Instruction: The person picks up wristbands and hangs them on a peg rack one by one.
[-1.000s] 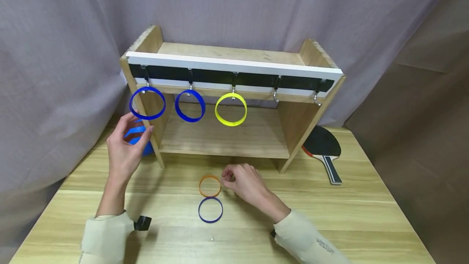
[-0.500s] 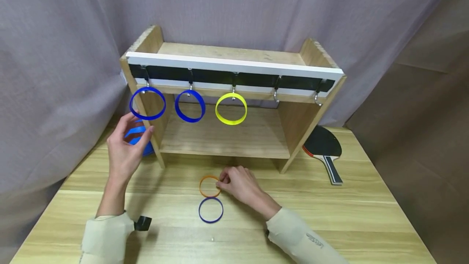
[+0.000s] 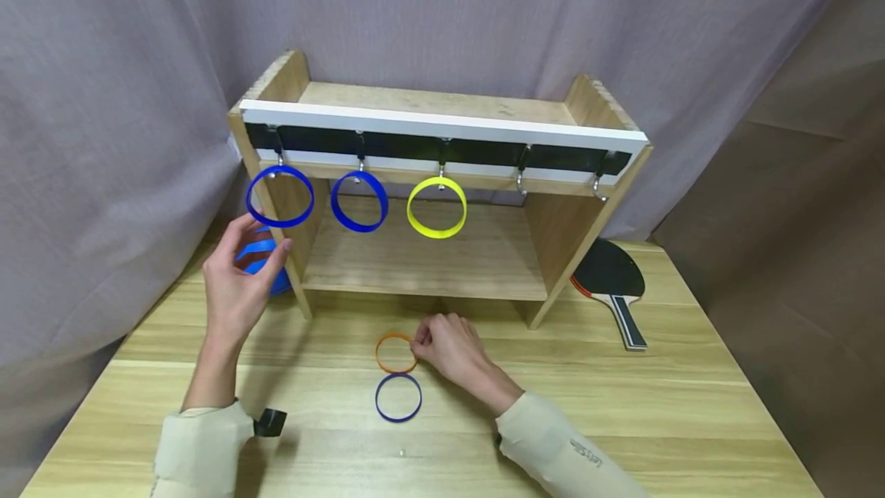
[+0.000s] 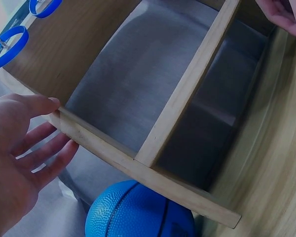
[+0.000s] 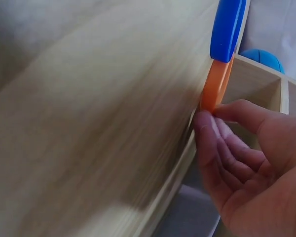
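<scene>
Rm L of orange ring [image 5: 216, 88], shelf [image 3: 442, 267] bhnd

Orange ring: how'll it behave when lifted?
The orange ring is probably light: just a narrow band. Likely holds its shape: looks round though the right hand pinches it. May nudge the blue ring, which seems to touch it.

The head view is bright and even, with a pale glare patch on the front middle of the tabletop [image 3: 622, 421] and soft shadows beside both forearms. The curtain [image 3: 781, 198] darkens at far right, and wide-angle distortion stretches the outer areas. The left wrist view is dimmer and bluish: the lower compartment of the wooden shelf [image 3: 422, 252] sinks into near-black, while the upper left corner looks washed out. The right wrist view is hazy, the wood grain smeared and the right hand [image 5: 251, 163] softly focused.
</scene>
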Motion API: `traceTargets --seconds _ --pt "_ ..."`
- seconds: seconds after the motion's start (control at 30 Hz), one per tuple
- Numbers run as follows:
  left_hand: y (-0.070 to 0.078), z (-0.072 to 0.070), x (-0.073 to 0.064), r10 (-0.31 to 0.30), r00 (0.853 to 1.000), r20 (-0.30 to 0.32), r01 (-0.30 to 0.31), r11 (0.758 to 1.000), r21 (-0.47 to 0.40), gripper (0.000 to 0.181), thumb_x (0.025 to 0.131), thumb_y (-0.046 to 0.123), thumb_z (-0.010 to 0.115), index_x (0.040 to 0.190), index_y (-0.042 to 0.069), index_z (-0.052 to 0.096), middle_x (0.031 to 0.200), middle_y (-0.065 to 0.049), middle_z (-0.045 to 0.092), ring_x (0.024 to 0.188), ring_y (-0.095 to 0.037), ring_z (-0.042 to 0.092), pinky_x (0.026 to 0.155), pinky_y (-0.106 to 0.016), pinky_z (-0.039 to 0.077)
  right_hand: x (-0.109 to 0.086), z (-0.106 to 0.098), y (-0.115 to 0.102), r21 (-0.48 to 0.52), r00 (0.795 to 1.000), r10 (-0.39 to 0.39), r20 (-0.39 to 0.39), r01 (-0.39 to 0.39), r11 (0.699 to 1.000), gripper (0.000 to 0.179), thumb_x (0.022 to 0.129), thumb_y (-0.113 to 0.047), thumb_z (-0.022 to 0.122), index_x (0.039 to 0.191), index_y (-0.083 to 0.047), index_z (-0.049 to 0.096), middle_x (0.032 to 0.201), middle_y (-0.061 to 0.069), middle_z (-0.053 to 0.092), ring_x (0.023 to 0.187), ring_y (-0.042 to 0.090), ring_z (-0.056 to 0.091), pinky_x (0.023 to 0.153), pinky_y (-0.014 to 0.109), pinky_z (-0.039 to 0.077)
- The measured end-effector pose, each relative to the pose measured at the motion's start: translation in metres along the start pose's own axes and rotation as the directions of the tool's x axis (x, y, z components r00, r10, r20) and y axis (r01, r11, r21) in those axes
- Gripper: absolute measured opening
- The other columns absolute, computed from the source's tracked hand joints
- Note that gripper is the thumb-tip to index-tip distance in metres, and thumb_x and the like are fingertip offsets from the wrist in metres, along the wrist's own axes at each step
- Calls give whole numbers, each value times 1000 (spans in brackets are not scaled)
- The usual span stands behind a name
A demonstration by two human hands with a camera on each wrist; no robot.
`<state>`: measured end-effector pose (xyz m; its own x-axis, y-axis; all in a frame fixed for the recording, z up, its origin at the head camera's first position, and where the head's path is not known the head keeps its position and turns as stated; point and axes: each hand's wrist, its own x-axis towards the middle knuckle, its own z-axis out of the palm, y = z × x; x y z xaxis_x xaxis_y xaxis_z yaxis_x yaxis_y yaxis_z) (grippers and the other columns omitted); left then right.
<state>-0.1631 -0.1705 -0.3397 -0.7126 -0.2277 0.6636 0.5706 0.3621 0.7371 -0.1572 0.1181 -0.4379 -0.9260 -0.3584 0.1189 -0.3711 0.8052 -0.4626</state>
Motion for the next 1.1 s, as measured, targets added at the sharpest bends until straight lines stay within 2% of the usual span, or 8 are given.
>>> traceTargets --seconds 0.17,0.37,0.47,0.63,0.8,0.93,1.03,1.1 --pt "1 0 0 1 1000 7 -1 1000 -7 44 81 -9 74 122 -6 60 108 -22 65 87 -16 65 75 -19 56 -4 -5 -1 -8 992 -79 -98 79 997 5 81 -12 74 78 -15 72 66 -11 62 57 2 55 54 19 49" --pt "1 1 0 -1 1000 7 1 1000 -19 44 81 -10 73 122 -7 60 108 -23 65 87 -18 65 75 -19 56 -15 -33 0 -104 936 -231 -265 210 972 6 81 -8 74 80 -12 71 72 -6 68 60 4 61 51 17 50" --pt "1 1 0 -4 1000 3 4 1000 -23 44 81 -9 73 123 -6 60 108 -22 65 88 -21 65 75 -20 56 -21 -62 -2 -190 892 -309 -330 257 947 5 82 -7 74 81 -12 71 75 -5 69 57 4 60 46 16 46" --pt "1 1 0 0 1000 -1 0 1000 -24 44 81 -9 73 123 -5 60 108 -21 65 88 -21 65 74 -20 56 -31 -122 -13 -300 788 -439 -431 333 894 4 83 -9 75 85 -9 71 76 -1 69 53 6 59 41 15 41" --pt "3 1 0 1 1000 -5 -1 1000 -22 43 82 -9 73 123 -5 60 108 -22 65 88 -20 65 74 -19 56 -41 -184 -33 -367 702 -503 -504 353 861 7 86 -12 73 90 -7 72 77 -1 69 57 8 62 44 21 48" --pt "3 1 -1 -3 1000 -6 2 1000 -24 43 82 -8 73 123 -5 60 108 -23 65 88 -19 65 74 -19 56 -45 -222 -48 -424 631 -544 -552 350 836 9 87 -14 72 90 -5 72 75 1 68 54 10 61 43 24 48" --pt "3 2 -2 -4 1000 -6 4 1000 -22 43 82 -8 73 123 -5 60 108 -23 65 87 -18 66 74 -19 56 -44 -240 -53 -459 594 -553 -585 320 829 11 89 -16 71 90 -5 72 75 2 68 54 11 60 43 25 46" --pt "3 2 -2 -3 1000 -6 3 1000 -18 43 82 -9 73 123 -5 60 108 -22 65 87 -18 66 74 -19 56 -42 -248 -53 -476 577 -547 -606 288 831 12 90 -17 71 91 -5 73 75 2 69 54 12 61 43 27 44"
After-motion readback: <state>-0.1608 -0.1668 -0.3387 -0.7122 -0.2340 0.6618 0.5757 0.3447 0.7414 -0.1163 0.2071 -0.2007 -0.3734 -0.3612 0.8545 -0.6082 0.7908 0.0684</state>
